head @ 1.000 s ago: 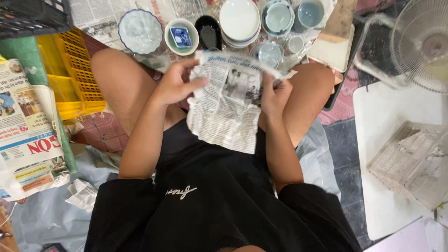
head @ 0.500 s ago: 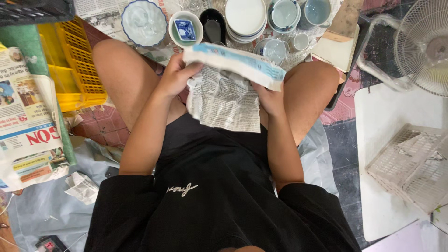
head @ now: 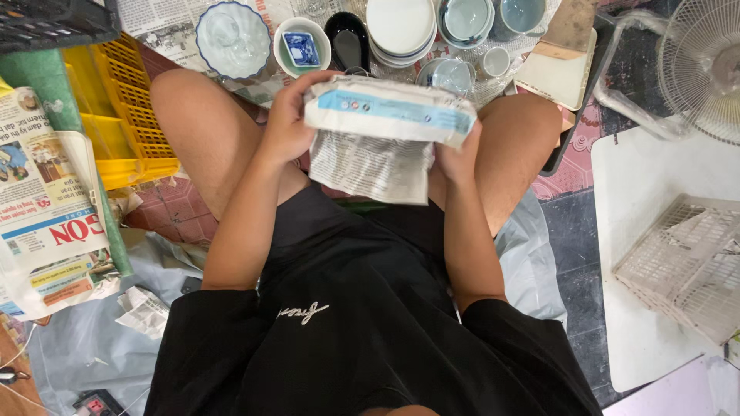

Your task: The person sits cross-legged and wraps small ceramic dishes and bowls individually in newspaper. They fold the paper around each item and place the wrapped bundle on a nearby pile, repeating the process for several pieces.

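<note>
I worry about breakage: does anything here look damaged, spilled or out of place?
Nothing looks broken or spilled. The left hand and right hand hold a newspaper-wrapped bundle; the dishes beyond sit intact.

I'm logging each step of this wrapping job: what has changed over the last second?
The newspaper bundle, a loose crumpled sheet a second ago, is now folded into a tight flat parcel, with only a flap left hanging beneath. The left hand and right hand have shifted to grip its two ends and turned it level. The white plates, the bowls, the yellow crate and the fan have not moved.
</note>
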